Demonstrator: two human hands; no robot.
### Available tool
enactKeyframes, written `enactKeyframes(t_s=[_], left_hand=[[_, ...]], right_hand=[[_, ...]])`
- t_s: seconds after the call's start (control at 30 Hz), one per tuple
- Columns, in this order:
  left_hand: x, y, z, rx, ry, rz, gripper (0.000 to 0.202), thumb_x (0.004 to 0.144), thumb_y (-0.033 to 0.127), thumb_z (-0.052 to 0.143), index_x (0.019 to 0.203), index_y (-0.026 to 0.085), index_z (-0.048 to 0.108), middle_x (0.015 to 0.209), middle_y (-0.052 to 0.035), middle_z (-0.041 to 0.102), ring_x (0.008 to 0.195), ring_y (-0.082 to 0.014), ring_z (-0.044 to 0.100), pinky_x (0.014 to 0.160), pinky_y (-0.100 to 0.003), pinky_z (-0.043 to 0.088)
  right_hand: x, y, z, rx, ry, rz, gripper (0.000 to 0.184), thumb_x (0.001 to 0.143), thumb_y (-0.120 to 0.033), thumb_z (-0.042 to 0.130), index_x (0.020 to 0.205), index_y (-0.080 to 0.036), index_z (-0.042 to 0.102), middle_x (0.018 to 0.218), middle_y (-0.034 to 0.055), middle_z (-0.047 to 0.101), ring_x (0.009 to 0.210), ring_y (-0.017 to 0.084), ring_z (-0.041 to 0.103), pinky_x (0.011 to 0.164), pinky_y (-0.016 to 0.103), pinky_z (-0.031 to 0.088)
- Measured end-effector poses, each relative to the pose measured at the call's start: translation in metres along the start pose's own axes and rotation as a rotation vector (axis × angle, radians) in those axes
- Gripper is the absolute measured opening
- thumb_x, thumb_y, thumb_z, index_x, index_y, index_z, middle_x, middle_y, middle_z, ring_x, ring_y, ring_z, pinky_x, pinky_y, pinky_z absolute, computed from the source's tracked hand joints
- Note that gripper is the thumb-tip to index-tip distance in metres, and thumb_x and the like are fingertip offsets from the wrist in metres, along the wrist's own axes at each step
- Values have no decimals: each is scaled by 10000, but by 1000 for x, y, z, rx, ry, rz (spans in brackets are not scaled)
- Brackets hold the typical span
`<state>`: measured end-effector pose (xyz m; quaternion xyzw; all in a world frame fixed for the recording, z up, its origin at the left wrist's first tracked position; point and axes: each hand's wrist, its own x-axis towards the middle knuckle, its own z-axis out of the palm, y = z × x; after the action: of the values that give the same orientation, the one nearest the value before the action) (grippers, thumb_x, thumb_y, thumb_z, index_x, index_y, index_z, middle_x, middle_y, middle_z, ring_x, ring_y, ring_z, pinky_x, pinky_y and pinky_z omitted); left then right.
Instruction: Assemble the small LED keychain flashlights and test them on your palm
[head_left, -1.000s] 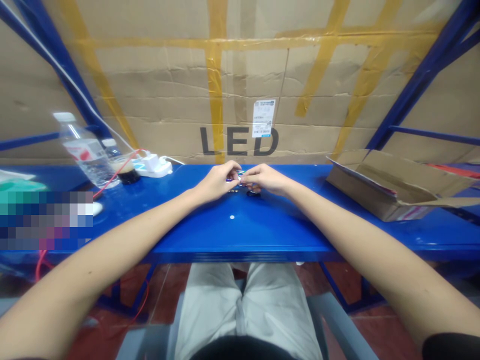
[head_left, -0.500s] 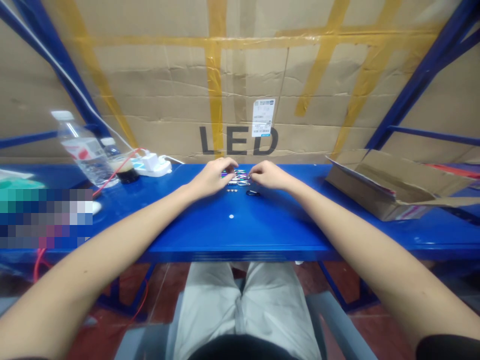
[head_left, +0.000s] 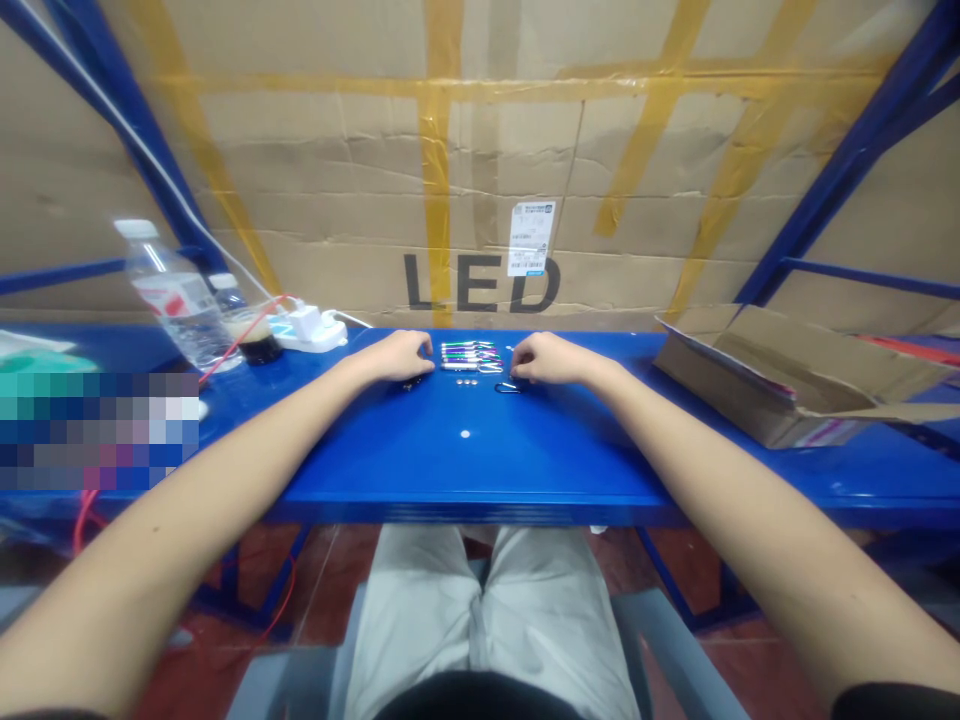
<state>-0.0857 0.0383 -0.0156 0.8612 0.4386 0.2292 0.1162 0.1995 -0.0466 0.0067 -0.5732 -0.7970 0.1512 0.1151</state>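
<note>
A row of slim, shiny coloured pieces with wire-like loops at their right ends (head_left: pixel 469 355) lies on the blue table (head_left: pixel 480 470); their exact kind is too small to tell. My left hand (head_left: pixel 401 357) is to the left of the row, fingers curled down over small dark items (head_left: pixel 411 384) that it partly covers. To the right, my right hand (head_left: pixel 551 358) has its fingers closed at the right end of a black carabiner-like clip (head_left: pixel 508 388). Small round silvery discs (head_left: pixel 466 382) sit just below the row.
A white dot (head_left: pixel 465 434) marks the tabletop. Leftward stand a water bottle (head_left: pixel 176 300), a cup of dark liquid (head_left: pixel 259 345) and a white power strip (head_left: pixel 319 332) with cables. An open cardboard box (head_left: pixel 750 385) is on the right. Behind rises a large taped carton (head_left: pixel 337 200).
My left hand has moved left, off the row of coloured pieces, to the dark items. The right hand has shifted slightly right and down to the black clip.
</note>
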Motion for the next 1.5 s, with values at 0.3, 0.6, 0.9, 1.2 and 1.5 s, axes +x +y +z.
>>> enactKeyframes(t_s=[0.3, 0.6, 0.9, 1.2, 1.5], left_hand=[[-7, 19, -4, -4, -178, -178, 75, 677, 184, 676, 696, 214, 609, 539, -7, 660, 425, -165, 595, 463, -263, 418], [-7, 26, -8, 198, -108, -58, 128, 804, 271, 618, 862, 194, 702, 896, -73, 746, 799, -202, 660, 700, -294, 462], [-7, 32, 8, 195, -40, 276, 209, 869, 281, 583, 961, 190, 747, 1036, -92, 737, 952, -244, 640, 848, -364, 467], [-6, 29, 14, 224, -70, 294, 210, 889, 324, 584, 908, 193, 748, 971, -89, 727, 882, -236, 618, 816, -359, 454], [-13, 42, 10, 153, 70, 263, 115, 896, 269, 549, 917, 191, 630, 909, -74, 706, 814, -217, 628, 717, -335, 448]], right_hand=[[-2, 1, -3, -11, 92, 11, 119, 825, -214, 618, 761, -153, 698, 718, 52, 697, 620, 154, 583, 575, 279, 398], [3, 5, -1, -54, 171, -10, 149, 858, -203, 583, 815, -156, 718, 870, 75, 753, 773, 191, 647, 663, 276, 432], [8, 7, 4, -29, 316, -65, 170, 874, -217, 588, 847, -147, 741, 898, 92, 766, 825, 219, 670, 716, 298, 448], [8, 1, 7, 9, 321, -110, 174, 871, -186, 571, 864, -152, 742, 896, 84, 764, 829, 221, 672, 726, 310, 455], [6, -5, 11, 105, 387, -150, 205, 874, -222, 636, 1032, -134, 733, 1057, 135, 752, 967, 265, 686, 898, 404, 517]])
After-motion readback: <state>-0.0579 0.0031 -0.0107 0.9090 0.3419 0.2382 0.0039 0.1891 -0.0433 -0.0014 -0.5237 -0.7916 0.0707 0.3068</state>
